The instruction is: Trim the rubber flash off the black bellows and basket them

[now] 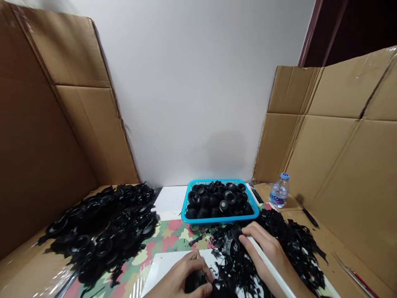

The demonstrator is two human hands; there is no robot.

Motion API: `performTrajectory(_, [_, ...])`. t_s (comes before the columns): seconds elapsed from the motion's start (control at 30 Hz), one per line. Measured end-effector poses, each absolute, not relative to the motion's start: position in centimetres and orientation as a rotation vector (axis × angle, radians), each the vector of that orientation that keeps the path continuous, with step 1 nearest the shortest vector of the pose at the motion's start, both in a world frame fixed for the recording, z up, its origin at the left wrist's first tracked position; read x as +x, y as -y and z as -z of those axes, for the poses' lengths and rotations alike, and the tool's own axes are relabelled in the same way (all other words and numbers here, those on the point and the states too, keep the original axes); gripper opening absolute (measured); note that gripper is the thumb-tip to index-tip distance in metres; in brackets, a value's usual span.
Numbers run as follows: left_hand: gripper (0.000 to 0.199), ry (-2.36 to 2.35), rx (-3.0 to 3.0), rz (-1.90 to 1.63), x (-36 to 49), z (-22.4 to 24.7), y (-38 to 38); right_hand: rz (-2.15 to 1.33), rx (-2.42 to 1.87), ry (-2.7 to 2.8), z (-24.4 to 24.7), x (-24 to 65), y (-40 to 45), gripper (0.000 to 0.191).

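My left hand (192, 275) is closed with curled fingers around a black rubber part (195, 280), mostly hidden, over a white board (164, 265). The fingertips of my right hand (263, 244) pinch a black ribbed rubber part (236, 231). A long white bar (271, 267) runs between the thumb and fingers of that hand, back along the forearm. Beneath and between both hands lie black rubber scraps (235, 269). Just beyond them, a blue basket (220, 221) is heaped with round, ribbed black rubber parts (217, 200).
On the left spreads a big pile of black rubber parts with ragged edges (114, 231). More black trimmings (291, 240) lie at right, near a water bottle (279, 190), a dark-handled knife (308, 215) and a thin red tool (361, 281). Cardboard walls (341, 153) flank the table.
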State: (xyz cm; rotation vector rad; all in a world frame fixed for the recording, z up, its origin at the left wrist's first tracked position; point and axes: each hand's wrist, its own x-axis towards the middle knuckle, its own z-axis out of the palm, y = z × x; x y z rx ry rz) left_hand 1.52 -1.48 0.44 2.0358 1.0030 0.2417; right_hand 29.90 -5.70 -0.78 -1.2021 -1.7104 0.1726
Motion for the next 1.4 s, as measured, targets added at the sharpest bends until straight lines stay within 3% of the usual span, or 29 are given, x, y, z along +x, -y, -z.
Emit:
performTrajectory(0.23, [0.024,-0.95,2.031,-0.264,1.5,-0.2,0.1,-0.505,-1.256,1.699,-2.3,30.5,4.8,0.03])
performTrajectory(0.47, [0.037,-0.953,1.99,-0.36,0.1,0.6,-0.4,-0.772,-1.25,1.683,-3.7,30.6,3.5,0.04])
performTrajectory(0.7, [0.035,-0.989,2.05,-0.478,0.1,1.2,0.6,-0.885,-1.218,1.707,-4.2,29.9,2.9,0.05])
performTrajectory(1.0, [0.059,-0.911,2.164,-0.335,0.1,-1.0,2.1,-0.566,-1.396,1.78,-4.7,31.7,-5.0,0.038])
performTrajectory(1.07, [0.054,-0.914,2.131,-0.325,0.2,-1.1,2.0,-0.492,-1.466,1.826,-4.6,31.7,-7.1,0.031])
performTrajectory(1.17, [0.03,-0.923,2.093,-0.352,0.2,-1.0,2.2,-0.34,-1.563,1.893,-4.3,31.6,-9.1,0.031])
performTrajectory(1.27, [0.025,-0.92,2.058,-0.353,0.0,-0.8,2.4,-0.143,-1.618,1.935,-3.6,31.5,-10.0,0.032])
performTrajectory(1.4, [0.047,-0.905,2.011,-0.315,-0.2,-0.9,2.4,0.025,-1.601,1.98,-2.9,30.9,-10.3,0.031])
